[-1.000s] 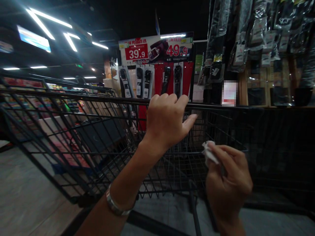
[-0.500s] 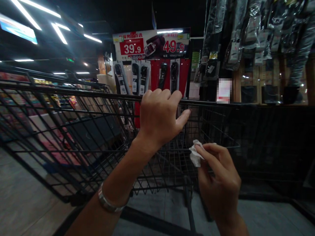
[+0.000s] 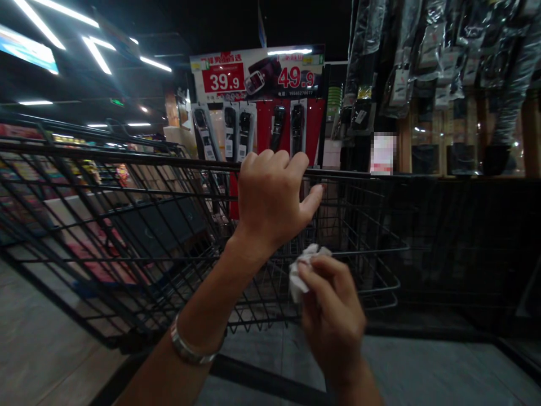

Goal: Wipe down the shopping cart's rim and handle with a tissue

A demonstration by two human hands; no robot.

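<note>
My left hand [image 3: 273, 197] is wrapped over the top rail of a black wire shopping cart [image 3: 177, 163], its thumb held off to the right. A silver bracelet [image 3: 186, 344] circles that wrist. Lower and to the right, my right hand [image 3: 336, 316] pinches a crumpled white tissue [image 3: 301, 276] between thumb and fingers. The tissue is in front of the cart's wire side; whether it touches the wires I cannot tell.
Behind the cart stands a display with packaged belts [image 3: 298, 124] under a price sign [image 3: 257, 76]. Plastic-wrapped goods [image 3: 443, 62] hang at the upper right. Through the wires at left show a dark box [image 3: 158, 225] and a pink-and-white carton [image 3: 99, 248]. Grey floor [image 3: 38, 338] lies below.
My right hand has moved left with the tissue, closer to my left forearm. My left hand keeps its grip on the rail. The view has shifted slightly.
</note>
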